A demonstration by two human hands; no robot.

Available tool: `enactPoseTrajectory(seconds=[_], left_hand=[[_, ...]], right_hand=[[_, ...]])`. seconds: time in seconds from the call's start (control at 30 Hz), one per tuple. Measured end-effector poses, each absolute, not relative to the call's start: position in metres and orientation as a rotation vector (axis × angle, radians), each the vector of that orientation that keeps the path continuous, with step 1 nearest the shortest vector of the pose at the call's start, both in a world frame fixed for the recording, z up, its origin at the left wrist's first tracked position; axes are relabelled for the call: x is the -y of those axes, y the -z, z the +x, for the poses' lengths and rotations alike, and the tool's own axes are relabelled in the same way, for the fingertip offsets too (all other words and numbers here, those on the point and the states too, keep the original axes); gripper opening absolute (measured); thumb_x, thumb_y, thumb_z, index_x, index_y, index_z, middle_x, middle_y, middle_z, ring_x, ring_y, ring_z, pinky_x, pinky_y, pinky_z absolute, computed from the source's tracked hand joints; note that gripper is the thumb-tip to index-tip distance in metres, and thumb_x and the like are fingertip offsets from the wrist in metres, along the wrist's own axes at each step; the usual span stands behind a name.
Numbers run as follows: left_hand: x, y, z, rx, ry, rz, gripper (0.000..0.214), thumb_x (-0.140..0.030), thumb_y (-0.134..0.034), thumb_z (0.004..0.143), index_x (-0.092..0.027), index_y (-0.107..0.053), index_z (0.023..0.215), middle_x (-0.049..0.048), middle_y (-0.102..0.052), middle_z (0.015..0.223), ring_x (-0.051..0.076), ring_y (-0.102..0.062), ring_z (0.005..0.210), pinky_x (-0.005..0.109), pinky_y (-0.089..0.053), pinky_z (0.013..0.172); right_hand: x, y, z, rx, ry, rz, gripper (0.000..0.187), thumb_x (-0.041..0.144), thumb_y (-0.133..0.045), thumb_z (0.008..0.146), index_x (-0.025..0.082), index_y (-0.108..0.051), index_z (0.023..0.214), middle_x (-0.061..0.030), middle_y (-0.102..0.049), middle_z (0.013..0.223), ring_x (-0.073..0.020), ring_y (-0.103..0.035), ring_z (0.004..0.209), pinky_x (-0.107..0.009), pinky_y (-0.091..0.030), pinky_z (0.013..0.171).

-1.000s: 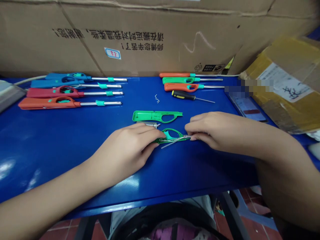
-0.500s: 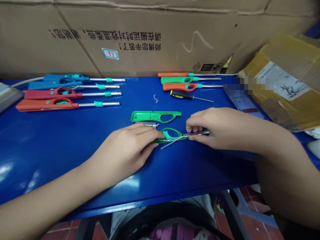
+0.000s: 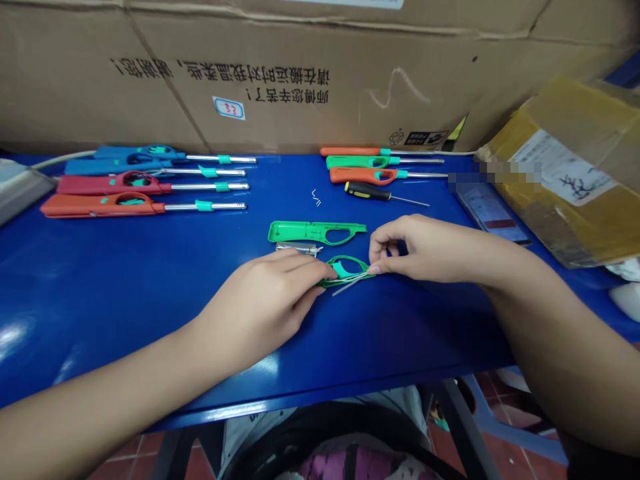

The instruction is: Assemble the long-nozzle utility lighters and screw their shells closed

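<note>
My left hand point(image 3: 273, 293) is closed on the rear of an opened green lighter handle half point(image 3: 369, 272), covering much of it. Inside its loop shows a teal trigger point(image 3: 345, 269). My right hand point(image 3: 417, 250) pinches thin white wires point(image 3: 356, 275) at the handle's front end; the metal tube is out of sight, perhaps behind the fingers. A thin clear tube point(image 3: 344, 289) sticks out below the handle. Just beyond lie the other green handle half point(image 3: 295, 231) and a silvery cylindrical part point(image 3: 297, 248), partly behind my left hand.
Several long lighters, one a red lighter point(image 3: 95, 185), lie at the left. More, including an orange lighter point(image 3: 357, 175), lie back right beside a screwdriver point(image 3: 367, 191). Small metal pieces point(image 3: 316, 198) sit mid-table. A phone point(image 3: 493, 212) and taped carton point(image 3: 555, 220) stand right; a large cardboard box point(image 3: 280, 40) walls the back.
My right hand's fingers have shifted left to the handle's front end. The metal tube seen between them before no longer shows. The view has shifted slightly.
</note>
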State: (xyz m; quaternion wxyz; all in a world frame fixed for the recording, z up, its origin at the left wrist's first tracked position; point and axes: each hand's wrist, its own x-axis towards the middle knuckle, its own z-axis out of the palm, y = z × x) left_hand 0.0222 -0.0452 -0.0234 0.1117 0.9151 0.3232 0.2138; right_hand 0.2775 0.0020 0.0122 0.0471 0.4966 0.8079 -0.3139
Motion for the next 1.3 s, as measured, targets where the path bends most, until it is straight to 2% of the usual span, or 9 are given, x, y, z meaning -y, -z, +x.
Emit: enactPoseTrajectory(seconds=[0.23,0.53,0.7,0.93,1.3], left_hand=[[0.045,0.023,0.022,-0.935,-0.61,2.689,0.021,-0.011,-0.057,0.094,-0.019,-0.07,0.109,0.0034,-0.075,0.101,0.023,-0.07,0.096,0.039,-0.058,0.086],[0.049,0.028,0.024,-0.978,-0.656,2.706,0.016,-0.022,-0.059,0.097,-0.019,-0.069,0.108,0.004,-0.073,0.106,0.022,-0.068,0.101,0.038,-0.058,0.088],[0.048,0.031,0.026,-1.021,-0.695,2.707,0.013,-0.025,-0.06,0.097,-0.02,-0.071,0.101,0.0046,-0.071,0.108,0.022,-0.069,0.1,0.036,-0.058,0.084],[0.045,0.03,0.029,-0.969,-0.694,2.697,0.013,-0.022,-0.058,0.098,-0.017,-0.07,0.099,0.0059,-0.071,0.102,0.021,-0.068,0.095,0.036,-0.057,0.083],[0.045,0.03,0.029,-0.957,-0.671,2.7,0.015,-0.021,-0.055,0.1,-0.016,-0.069,0.099,0.007,-0.072,0.099,0.021,-0.067,0.094,0.037,-0.056,0.086]], right_hand=[[0.0,-0.016,0.279,-2.535,0.929,1.433,0.015,0.033,-0.064,0.088,0.022,-0.065,0.077,0.003,-0.068,0.075,-0.0132,-0.057,0.066,-0.027,-0.04,0.058],[0.007,-0.016,0.273,-2.864,0.811,1.322,0.01,0.022,-0.059,0.088,0.02,-0.068,0.091,-0.0013,-0.07,0.092,-0.0146,-0.06,0.081,-0.027,-0.043,0.071],[0.013,-0.014,0.269,-2.996,0.832,1.135,0.012,0.014,-0.057,0.088,0.02,-0.067,0.09,-0.0013,-0.068,0.091,-0.0144,-0.059,0.082,-0.026,-0.042,0.072],[0.013,-0.011,0.269,-3.074,0.641,0.952,0.012,0.017,-0.057,0.093,0.019,-0.069,0.092,-0.0042,-0.068,0.093,-0.0186,-0.06,0.092,-0.03,-0.042,0.078],[0.014,-0.014,0.269,-3.043,0.533,0.922,0.014,0.018,-0.056,0.096,0.02,-0.07,0.093,-0.0024,-0.071,0.091,-0.0172,-0.063,0.086,-0.028,-0.041,0.072]])
